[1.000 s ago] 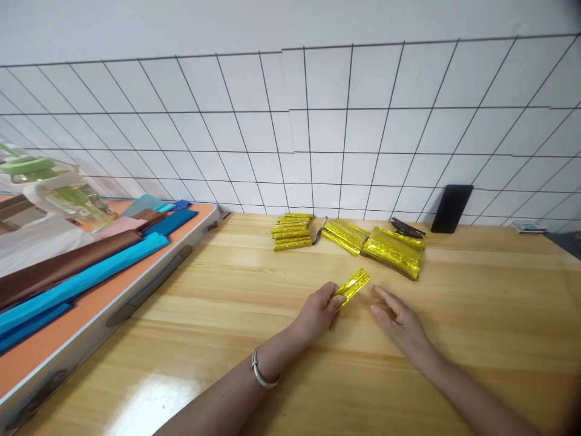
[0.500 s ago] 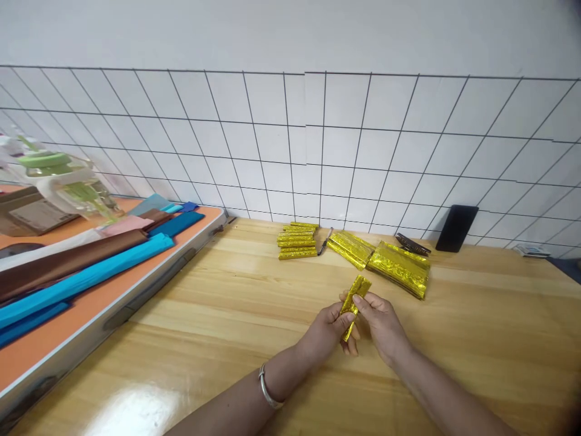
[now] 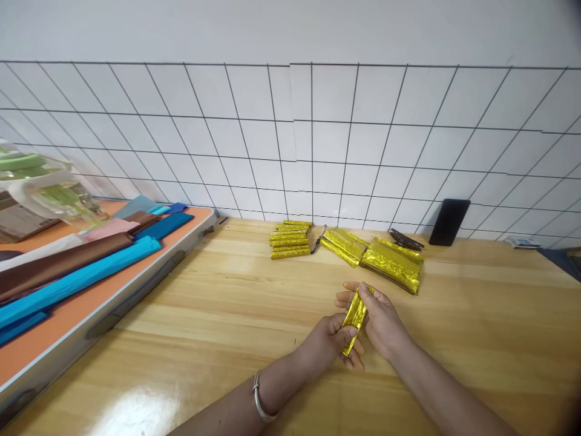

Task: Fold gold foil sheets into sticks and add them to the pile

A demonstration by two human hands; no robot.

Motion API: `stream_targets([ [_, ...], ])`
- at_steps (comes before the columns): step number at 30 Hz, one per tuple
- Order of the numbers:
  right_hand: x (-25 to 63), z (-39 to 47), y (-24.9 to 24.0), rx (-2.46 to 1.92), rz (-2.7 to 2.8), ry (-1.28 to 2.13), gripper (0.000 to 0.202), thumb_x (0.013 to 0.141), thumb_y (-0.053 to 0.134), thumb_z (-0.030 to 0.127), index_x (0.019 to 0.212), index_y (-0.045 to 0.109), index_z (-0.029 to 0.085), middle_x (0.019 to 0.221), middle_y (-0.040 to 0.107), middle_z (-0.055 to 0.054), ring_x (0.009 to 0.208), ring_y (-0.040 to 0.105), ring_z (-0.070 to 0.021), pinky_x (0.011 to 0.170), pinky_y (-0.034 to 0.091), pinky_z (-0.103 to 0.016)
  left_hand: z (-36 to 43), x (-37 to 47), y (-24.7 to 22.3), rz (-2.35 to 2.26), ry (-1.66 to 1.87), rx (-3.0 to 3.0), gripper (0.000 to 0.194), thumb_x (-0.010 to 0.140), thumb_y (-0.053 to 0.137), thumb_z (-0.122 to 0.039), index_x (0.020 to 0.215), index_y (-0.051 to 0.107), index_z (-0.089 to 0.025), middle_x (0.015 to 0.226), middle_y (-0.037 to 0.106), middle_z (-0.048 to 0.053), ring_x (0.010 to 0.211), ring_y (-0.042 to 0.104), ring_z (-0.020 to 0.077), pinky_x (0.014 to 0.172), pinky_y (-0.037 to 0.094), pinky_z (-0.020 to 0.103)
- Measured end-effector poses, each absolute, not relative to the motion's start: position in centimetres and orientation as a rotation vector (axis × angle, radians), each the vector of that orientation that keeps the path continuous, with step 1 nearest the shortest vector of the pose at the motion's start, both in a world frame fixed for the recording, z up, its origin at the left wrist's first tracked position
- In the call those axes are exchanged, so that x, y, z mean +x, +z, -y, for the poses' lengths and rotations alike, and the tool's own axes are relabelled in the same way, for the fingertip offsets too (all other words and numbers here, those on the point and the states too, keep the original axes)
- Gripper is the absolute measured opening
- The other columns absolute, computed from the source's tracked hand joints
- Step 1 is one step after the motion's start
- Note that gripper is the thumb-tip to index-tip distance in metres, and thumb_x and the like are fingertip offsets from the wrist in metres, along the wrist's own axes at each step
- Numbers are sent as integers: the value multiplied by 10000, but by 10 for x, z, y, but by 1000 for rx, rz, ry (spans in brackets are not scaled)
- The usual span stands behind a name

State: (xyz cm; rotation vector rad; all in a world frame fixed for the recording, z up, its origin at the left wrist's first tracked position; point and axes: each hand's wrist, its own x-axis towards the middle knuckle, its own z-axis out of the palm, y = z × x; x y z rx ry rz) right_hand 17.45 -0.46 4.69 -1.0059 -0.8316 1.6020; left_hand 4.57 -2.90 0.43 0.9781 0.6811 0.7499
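A narrow folded strip of shiny gold foil [image 3: 356,313] is held between my two hands above the wooden table. My left hand [image 3: 333,339], with a bangle on the wrist, grips the strip's lower end, thumb on top and fingers beneath. At the upper end my right hand [image 3: 379,315] presses its thumb on the foil, its fingers passing behind. Beyond my hands lie two flat stacks of gold foil sheets, a left stack [image 3: 344,246] and a larger right stack [image 3: 394,264]. Several narrow folded foil strips [image 3: 290,238] lie in a row farther left.
A pen [image 3: 318,239] lies beside the strips. A dark claw clip [image 3: 406,240] and a black phone [image 3: 449,222] leaning on the tiled wall are at the back. On the left, an orange-topped table [image 3: 109,300] bears rolled coloured paper [image 3: 86,280] and a bottle [image 3: 49,188].
My right thumb has slid to the strip's upper end, and its fingers are now spread behind. My left grip is lower on the strip. The view has shifted slightly right.
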Motion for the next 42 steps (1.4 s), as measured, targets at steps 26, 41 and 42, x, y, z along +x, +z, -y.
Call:
stream_targets([
  [26, 168, 13, 37, -1029, 910, 1697, 360, 806, 567, 503, 983, 607, 193, 921, 708, -101, 853, 671, -216, 727, 544, -329, 31, 41, 17, -434, 668, 681, 376, 712, 707, -411, 873, 632, -80, 767, 674, 101, 653, 657, 190, 682, 503, 319],
  [41, 178, 3, 40, -1160, 1014, 1761, 545, 805, 434, 639, 847, 652, 140, 728, 708, -108, 569, 659, -189, 388, 466, -224, 31, 39, 8, -551, 639, 765, 373, 781, 598, -482, 829, 578, -113, 585, 614, 30, 461, 620, 161, 438, 482, 242],
  [42, 180, 2, 40, -1119, 1006, 1807, 594, 810, 384, 665, 844, 651, 137, 735, 709, -117, 524, 643, -180, 363, 444, -226, 31, 39, 8, -562, 640, 769, 369, 782, 597, -479, 823, 577, -113, 582, 615, 30, 459, 621, 164, 437, 481, 243],
])
